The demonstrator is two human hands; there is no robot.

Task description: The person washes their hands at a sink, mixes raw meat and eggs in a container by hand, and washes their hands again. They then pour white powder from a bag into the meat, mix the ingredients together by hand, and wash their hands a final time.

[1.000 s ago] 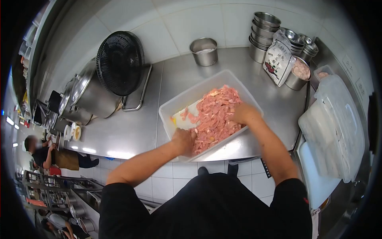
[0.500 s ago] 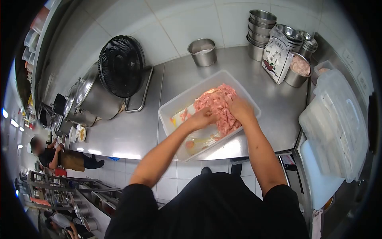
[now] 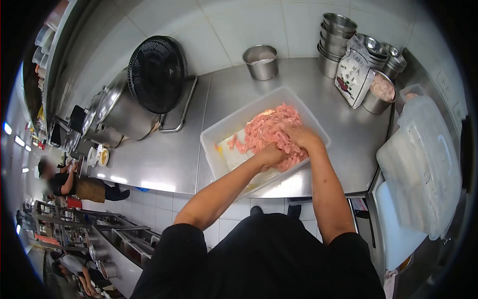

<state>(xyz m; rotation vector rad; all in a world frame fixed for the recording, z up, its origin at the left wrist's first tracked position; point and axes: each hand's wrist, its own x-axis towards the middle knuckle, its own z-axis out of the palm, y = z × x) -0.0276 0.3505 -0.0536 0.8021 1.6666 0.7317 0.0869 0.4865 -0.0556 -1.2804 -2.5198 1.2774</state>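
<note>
Raw pink meat strips (image 3: 269,124) lie heaped in the right part of a white translucent tub (image 3: 211,141), with some yellow liquid at its left end. My left hand (image 3: 271,156) is in the lower edge of the heap, its fingers curled and partly buried in meat. To the right, my right hand (image 3: 302,138) presses into the heap, fingertips sunk among the strips. The tub stands tilted in view on a steel counter (image 3: 164,162).
Behind the tub stands a steel pot (image 3: 261,62). Back right are stacked steel pots (image 3: 338,37), a printed bag (image 3: 352,74) and a pot of minced meat (image 3: 381,89). A black fan (image 3: 157,74) and large pots stand left. People are far left.
My left hand has moved right and down, deeper into the heap's lower edge. The meat has spread slightly leftward in the tub. The view has shifted a little.
</note>
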